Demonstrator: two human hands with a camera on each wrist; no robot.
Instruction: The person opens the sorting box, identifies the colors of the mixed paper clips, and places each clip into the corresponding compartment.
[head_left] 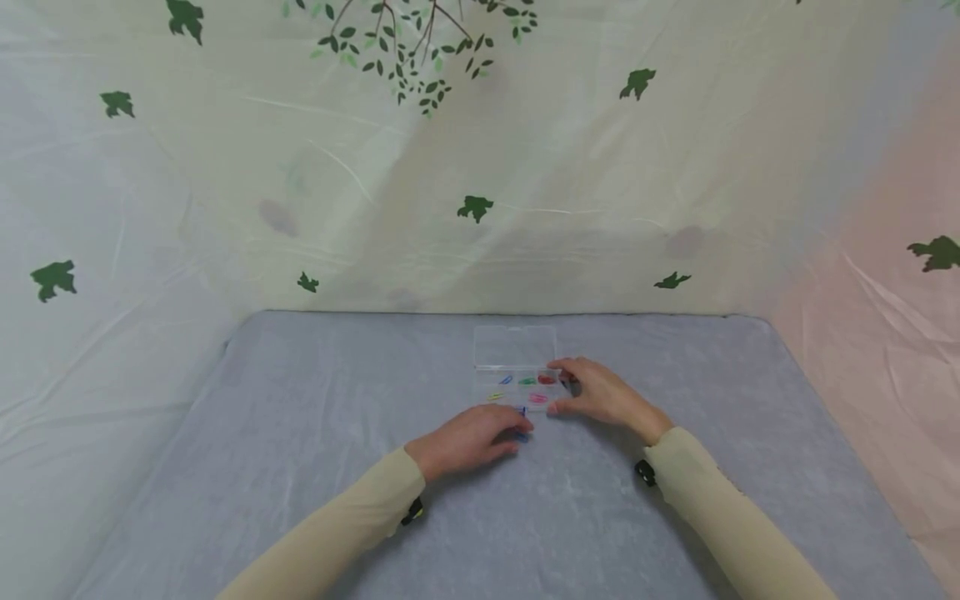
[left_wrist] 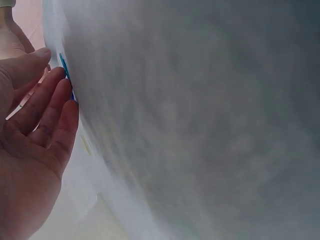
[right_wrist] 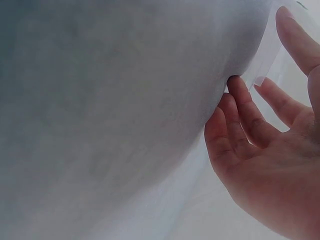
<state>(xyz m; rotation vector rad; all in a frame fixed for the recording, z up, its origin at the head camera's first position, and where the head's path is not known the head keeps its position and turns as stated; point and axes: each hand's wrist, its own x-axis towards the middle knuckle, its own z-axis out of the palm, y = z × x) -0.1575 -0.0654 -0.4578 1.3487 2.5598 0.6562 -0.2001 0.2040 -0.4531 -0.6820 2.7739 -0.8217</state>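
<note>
A clear plastic compartment box [head_left: 517,406] lies on the grey cloth with its lid [head_left: 514,346] raised at the far side. Small coloured paper clips sit in its compartments: blue [head_left: 506,380], green [head_left: 527,382], red [head_left: 547,379], yellow [head_left: 495,397] and pink [head_left: 537,398]. My right hand [head_left: 600,393] holds the box's right end, thumb at the near corner and index finger at the far one. Just in front of the box, my left hand [head_left: 476,437] rests low with relaxed fingers beside blue paper clips [left_wrist: 63,62]; its thumb stands apart from the fingers.
Grey cloth [head_left: 300,400] covers the table. A pale curtain [head_left: 562,175] with green leaf prints hangs behind the far edge and along both sides. Each sleeve has a dark wrist camera [head_left: 645,472] under it.
</note>
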